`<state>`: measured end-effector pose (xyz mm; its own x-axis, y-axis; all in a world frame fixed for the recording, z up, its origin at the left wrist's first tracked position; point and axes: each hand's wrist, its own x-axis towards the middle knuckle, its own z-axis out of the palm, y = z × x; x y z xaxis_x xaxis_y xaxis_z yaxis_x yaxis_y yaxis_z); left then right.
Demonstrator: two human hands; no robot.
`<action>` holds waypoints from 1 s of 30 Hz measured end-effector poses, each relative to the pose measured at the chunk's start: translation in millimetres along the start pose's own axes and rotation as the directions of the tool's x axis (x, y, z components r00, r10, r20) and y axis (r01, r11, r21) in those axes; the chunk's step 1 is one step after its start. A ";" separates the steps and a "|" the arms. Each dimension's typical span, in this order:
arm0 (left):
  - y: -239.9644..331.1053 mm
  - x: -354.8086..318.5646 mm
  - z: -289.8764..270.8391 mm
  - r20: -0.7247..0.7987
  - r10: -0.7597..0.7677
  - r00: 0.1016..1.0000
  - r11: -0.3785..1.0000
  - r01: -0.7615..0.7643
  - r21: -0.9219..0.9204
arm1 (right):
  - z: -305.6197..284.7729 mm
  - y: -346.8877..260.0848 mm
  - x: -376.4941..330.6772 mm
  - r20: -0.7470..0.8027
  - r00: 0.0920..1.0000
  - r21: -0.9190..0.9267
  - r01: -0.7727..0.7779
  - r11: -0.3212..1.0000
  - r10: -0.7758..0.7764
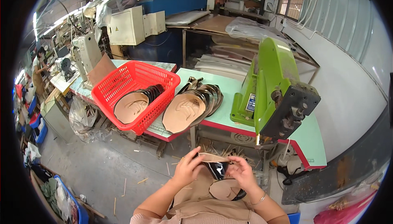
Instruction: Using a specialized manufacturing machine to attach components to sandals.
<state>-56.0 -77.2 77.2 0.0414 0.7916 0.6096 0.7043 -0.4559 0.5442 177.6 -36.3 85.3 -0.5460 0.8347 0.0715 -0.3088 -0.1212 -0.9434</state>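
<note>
Shoe upper piece (215, 164), glossy black outside, tan lining, held low and near between both hands. Left hand (186, 170) pinches its left edge, right hand (242, 173) its right edge; fingers closed on it. Looks light, thin, floppy; glossy face likely slippery, so grip the edges. More tan pieces (223, 189) in the lap. Far: stack of uppers (190, 105) on green table (221, 115), red basket (135, 95) to the left, green machine (274, 89) to the right.

Both hands raised together, left hand (187, 167) and right hand (241, 173) pinching.
</note>
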 end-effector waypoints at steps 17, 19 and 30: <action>44.3 24.7 10.6 0.203 -0.344 0.917 0.095 0.249 -0.964 | 56.7 -27.9 19.3 -0.219 0.814 -0.699 0.254 0.669 -0.538; 53.3 25.4 7.7 0.205 -0.414 0.887 -0.002 0.224 -0.975 | 56.1 -21.9 18.2 -0.243 0.820 -0.627 0.275 0.729 -0.518; 31.5 30.1 4.6 0.097 -0.623 0.776 0.047 0.161 -0.986 | 47.0 -18.6 12.3 -0.106 0.894 -0.579 0.301 0.758 -0.436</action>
<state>-29.3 -65.8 110.0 -0.3382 0.9378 0.0780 -0.6586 -0.2951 0.6922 140.0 -49.1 119.0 -0.2714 0.8557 0.4407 0.0522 0.4703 -0.8810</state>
